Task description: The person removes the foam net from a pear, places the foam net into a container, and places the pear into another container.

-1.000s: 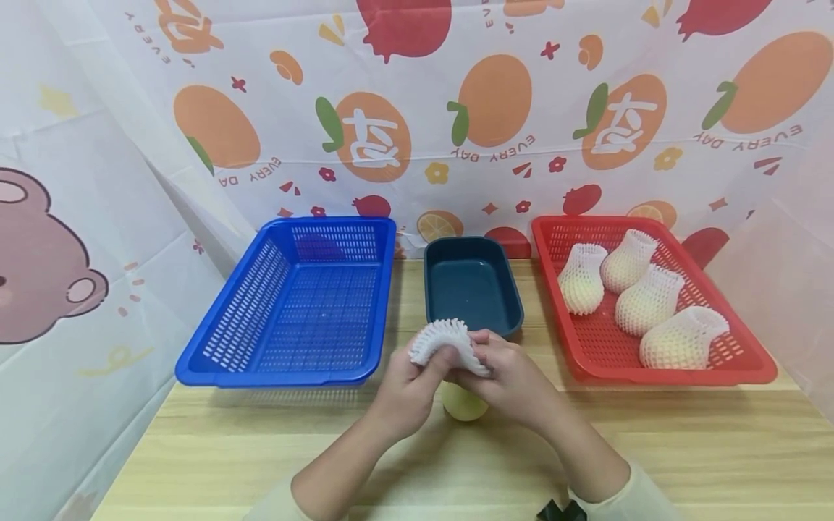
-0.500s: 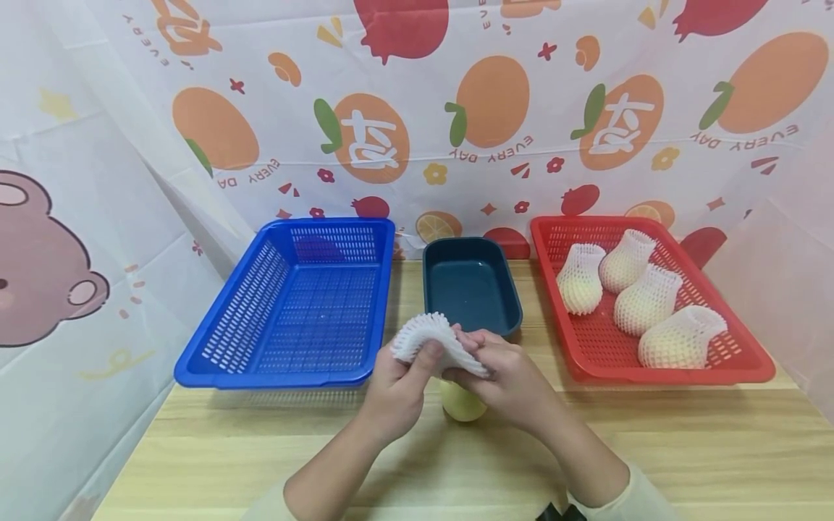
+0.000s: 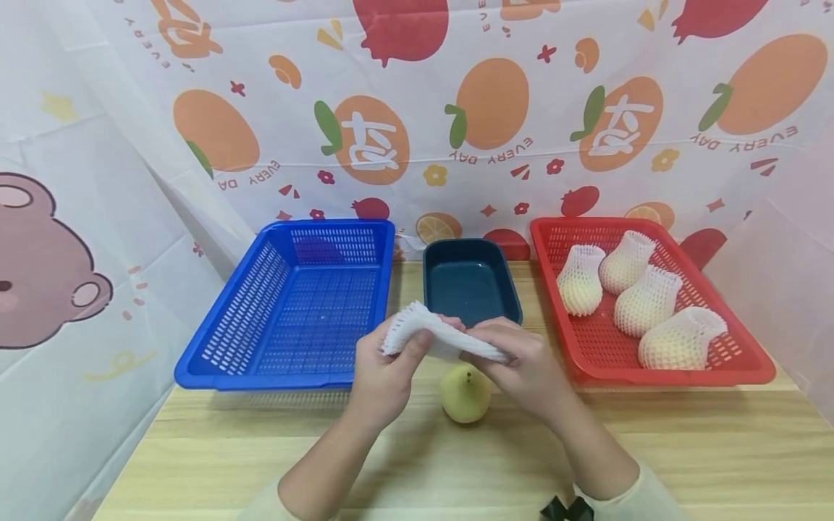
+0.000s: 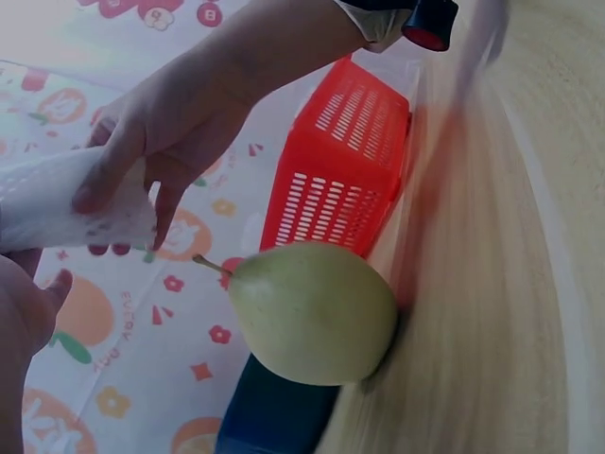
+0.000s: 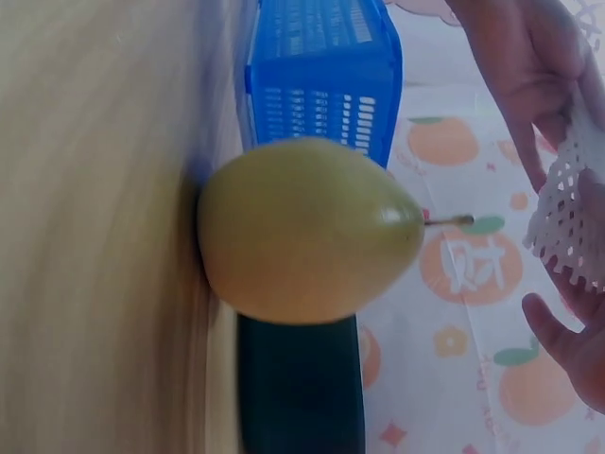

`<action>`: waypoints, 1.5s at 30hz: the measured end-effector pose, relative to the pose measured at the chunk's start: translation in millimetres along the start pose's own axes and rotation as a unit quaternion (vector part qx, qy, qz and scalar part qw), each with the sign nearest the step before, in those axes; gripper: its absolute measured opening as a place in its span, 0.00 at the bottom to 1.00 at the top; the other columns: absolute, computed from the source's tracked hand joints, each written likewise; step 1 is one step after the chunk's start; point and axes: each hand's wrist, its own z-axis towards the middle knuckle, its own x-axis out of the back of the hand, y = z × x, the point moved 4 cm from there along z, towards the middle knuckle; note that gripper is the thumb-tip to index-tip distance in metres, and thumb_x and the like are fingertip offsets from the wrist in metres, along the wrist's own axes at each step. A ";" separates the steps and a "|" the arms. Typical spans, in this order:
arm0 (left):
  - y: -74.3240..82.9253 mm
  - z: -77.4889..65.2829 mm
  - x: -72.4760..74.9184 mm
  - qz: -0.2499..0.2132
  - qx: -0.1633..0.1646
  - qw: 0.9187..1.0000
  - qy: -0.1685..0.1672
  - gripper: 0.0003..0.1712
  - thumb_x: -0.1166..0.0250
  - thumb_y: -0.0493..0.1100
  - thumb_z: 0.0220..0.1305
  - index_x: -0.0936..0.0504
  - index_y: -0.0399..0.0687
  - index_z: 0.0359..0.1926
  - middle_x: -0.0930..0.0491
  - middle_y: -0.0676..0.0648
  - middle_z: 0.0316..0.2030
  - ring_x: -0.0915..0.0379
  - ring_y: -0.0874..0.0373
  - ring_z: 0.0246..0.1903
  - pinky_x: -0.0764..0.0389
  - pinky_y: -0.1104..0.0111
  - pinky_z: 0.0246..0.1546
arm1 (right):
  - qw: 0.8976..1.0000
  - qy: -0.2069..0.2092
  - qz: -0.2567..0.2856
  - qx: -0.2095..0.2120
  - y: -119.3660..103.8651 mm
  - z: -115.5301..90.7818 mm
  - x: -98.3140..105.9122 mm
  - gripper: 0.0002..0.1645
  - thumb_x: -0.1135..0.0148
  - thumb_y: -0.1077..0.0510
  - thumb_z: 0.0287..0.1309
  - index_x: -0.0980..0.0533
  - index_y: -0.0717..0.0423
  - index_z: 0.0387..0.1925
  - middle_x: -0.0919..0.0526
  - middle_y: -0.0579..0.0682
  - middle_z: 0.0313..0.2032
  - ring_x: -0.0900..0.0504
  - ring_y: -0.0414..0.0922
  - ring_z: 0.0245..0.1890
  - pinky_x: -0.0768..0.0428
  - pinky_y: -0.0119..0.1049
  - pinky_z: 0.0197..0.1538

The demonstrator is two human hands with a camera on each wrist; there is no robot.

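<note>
Between both hands a white foam fruit net [image 3: 443, 336] is stretched sideways, raised above the table. My left hand [image 3: 384, 373] grips its left end, thumb on top. At the other end, my right hand [image 3: 524, 362] pinches the net. Right below, a yellow-green pear [image 3: 465, 394] stands upright on the wooden table, stem up. In both wrist views the bare pear [image 4: 314, 314] shows from the side, and the foam net [image 5: 572, 203] hangs apart from it, higher up.
A blue basket [image 3: 280, 380] stands at the left, with a dark teal tray [image 3: 519, 307] behind the hands. At the right, a red basket [image 3: 651, 376] holds several pears [image 3: 580, 289] in foam nets. A printed cloth [image 3: 495, 188] hangs behind.
My hands have moved apart, the left one going left, drawing the foam net out wider and flatter. The pear has come into fuller view beneath them and stays in place.
</note>
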 end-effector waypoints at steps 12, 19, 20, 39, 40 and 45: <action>-35.1 3.9 9.9 0.010 0.123 0.981 0.151 0.12 0.33 0.35 0.56 0.18 0.33 0.41 0.14 0.50 0.33 0.18 0.59 0.36 0.19 0.66 0.41 | 0.992 0.021 0.011 -0.121 33.0 -1.2 22.9 0.15 0.28 0.57 0.47 0.17 0.50 0.41 0.14 0.45 0.38 0.16 0.37 0.38 0.18 0.31 0.40; -62.3 15.4 1.5 -0.016 0.155 0.975 0.156 0.17 0.31 0.42 0.56 0.19 0.33 0.42 0.15 0.43 0.35 0.18 0.58 0.37 0.18 0.65 0.40 | 0.971 0.061 0.061 -0.222 51.7 -4.6 27.0 0.18 0.29 0.54 0.49 0.18 0.54 0.43 0.14 0.50 0.38 0.18 0.42 0.33 0.17 0.32 0.35; -66.5 17.5 1.0 -0.014 0.153 0.975 0.159 0.17 0.32 0.42 0.57 0.18 0.33 0.42 0.15 0.42 0.35 0.18 0.57 0.36 0.18 0.65 0.40 | 0.967 0.066 0.065 -0.236 54.2 -4.2 26.5 0.18 0.29 0.53 0.50 0.18 0.54 0.43 0.14 0.50 0.38 0.19 0.43 0.32 0.18 0.32 0.34; -113.7 33.3 3.5 0.194 0.234 0.947 0.104 0.35 0.31 0.48 0.56 0.32 0.48 0.63 0.21 0.47 0.52 0.24 0.58 0.50 0.24 0.65 0.53 | 0.942 0.125 -0.025 -0.310 107.3 5.5 13.6 0.25 0.36 0.40 0.54 0.20 0.49 0.48 0.15 0.48 0.39 0.19 0.41 0.34 0.20 0.26 0.37; -115.5 33.6 4.4 0.217 0.241 0.941 0.099 0.40 0.31 0.49 0.56 0.37 0.49 0.67 0.24 0.48 0.57 0.28 0.58 0.55 0.28 0.64 0.58 | 0.943 0.124 -0.036 -0.306 109.2 6.7 13.4 0.25 0.36 0.39 0.54 0.20 0.49 0.48 0.15 0.47 0.40 0.19 0.40 0.34 0.19 0.27 0.38; -120.9 35.9 6.1 0.281 0.243 0.925 0.072 0.55 0.31 0.50 0.55 0.56 0.45 0.73 0.42 0.46 0.70 0.48 0.54 0.69 0.46 0.59 0.69 | 0.944 0.110 -0.083 -0.301 115.7 13.8 12.7 0.25 0.36 0.41 0.54 0.21 0.50 0.49 0.15 0.48 0.42 0.17 0.41 0.37 0.18 0.36 0.42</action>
